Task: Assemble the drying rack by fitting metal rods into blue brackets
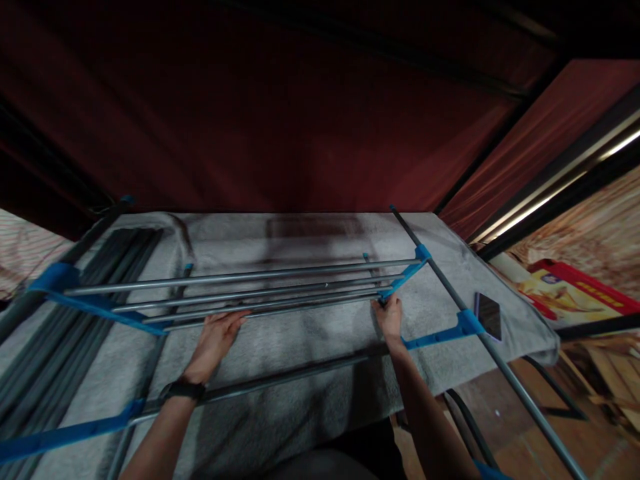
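Note:
A metal rack frame of grey rods [260, 283] and blue plastic connectors [403, 275] lies over a grey towel-covered table [310, 340]. My left hand [216, 340] reaches forward, fingers wrapped on the nearest rod of the shelf, a dark watch on its wrist. My right hand [389, 317] grips the right end of the same rod, at the blue connector. Another long rod [280, 380] crosses under both forearms.
A dark phone [489, 315] lies on the towel at the right, beside a long diagonal pole [480, 333]. A bundle of grey tubes [75, 327] lies at the left. A red box [570, 293] and wooden pieces are on the floor at right. A dark red curtain hangs behind.

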Tool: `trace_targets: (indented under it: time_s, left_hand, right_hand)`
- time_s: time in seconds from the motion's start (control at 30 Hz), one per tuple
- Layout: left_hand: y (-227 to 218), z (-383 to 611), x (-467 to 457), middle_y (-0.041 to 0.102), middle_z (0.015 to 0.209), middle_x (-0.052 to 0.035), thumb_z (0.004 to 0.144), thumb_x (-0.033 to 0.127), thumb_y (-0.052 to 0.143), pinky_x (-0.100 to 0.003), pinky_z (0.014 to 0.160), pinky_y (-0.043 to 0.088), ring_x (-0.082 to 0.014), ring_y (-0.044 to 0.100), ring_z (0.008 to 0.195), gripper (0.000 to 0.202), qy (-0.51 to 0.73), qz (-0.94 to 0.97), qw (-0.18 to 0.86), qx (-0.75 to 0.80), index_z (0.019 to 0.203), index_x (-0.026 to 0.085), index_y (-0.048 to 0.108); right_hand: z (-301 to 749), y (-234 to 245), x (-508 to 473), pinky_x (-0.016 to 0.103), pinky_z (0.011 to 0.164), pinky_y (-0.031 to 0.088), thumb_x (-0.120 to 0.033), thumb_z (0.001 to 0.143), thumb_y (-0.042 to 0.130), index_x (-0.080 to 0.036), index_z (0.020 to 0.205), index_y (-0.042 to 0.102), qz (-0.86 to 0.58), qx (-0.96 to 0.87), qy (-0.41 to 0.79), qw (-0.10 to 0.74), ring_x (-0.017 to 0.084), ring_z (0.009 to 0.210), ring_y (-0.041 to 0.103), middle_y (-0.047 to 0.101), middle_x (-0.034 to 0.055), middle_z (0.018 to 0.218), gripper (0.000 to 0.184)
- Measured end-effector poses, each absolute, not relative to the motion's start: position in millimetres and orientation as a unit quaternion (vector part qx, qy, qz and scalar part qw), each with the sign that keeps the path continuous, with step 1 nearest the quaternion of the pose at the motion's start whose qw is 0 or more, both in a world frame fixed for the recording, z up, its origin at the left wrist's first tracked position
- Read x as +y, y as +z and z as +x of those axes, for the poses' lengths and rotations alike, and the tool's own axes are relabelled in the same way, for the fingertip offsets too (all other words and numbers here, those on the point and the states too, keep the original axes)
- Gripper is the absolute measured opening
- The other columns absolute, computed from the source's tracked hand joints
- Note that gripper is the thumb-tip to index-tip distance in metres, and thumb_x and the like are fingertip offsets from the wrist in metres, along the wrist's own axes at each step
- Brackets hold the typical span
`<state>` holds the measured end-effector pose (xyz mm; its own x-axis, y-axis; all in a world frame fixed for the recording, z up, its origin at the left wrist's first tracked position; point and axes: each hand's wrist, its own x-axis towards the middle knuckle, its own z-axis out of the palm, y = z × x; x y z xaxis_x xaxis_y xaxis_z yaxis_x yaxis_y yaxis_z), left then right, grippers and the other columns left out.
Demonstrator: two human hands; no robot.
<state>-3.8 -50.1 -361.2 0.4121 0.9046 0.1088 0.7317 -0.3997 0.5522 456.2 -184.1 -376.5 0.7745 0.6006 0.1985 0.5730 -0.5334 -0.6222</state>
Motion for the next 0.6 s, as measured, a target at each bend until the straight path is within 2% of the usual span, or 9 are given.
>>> trace_targets:
  time_s: [0.17, 0.6]
  left_hand:
    - [-361.9, -5.9, -50.0, 0.080, 0.117, -0.0070, 0.098, 0.049, 0.043, -0.051, 0.109, 0.045, -0.0302, 0.070, 0.114, 0.046, 0.200, 0.815, 0.214, 0.500, 0.113, 0.025, 0.079]
    - [-358.8, -5.7, -50.7, 0.079, 0.118, -0.0079, 0.098, 0.049, 0.046, -0.051, 0.109, 0.046, -0.0301, 0.069, 0.115, 0.043, 0.210, 0.815, 0.229, 0.489, 0.111, 0.025, 0.080]
  right_hand:
    - [453.8, -375.1, -183.9, 0.045, 0.092, 0.050, -0.044, 0.083, 0.061, -0.020, 0.114, 0.054, -0.884, -0.332, 0.020, 0.327, 0.030, 0.094, 0.062, 0.061, 0.0118, 0.103, 0.039]
    - [453.8, -375.1, -183.8, 0.044, 0.091, 0.050, -0.043, 0.084, 0.062, -0.019, 0.116, 0.053, -0.888, -0.339, 0.013, 0.310, 0.031, 0.096, 0.062, 0.061, 0.0125, 0.104, 0.041]
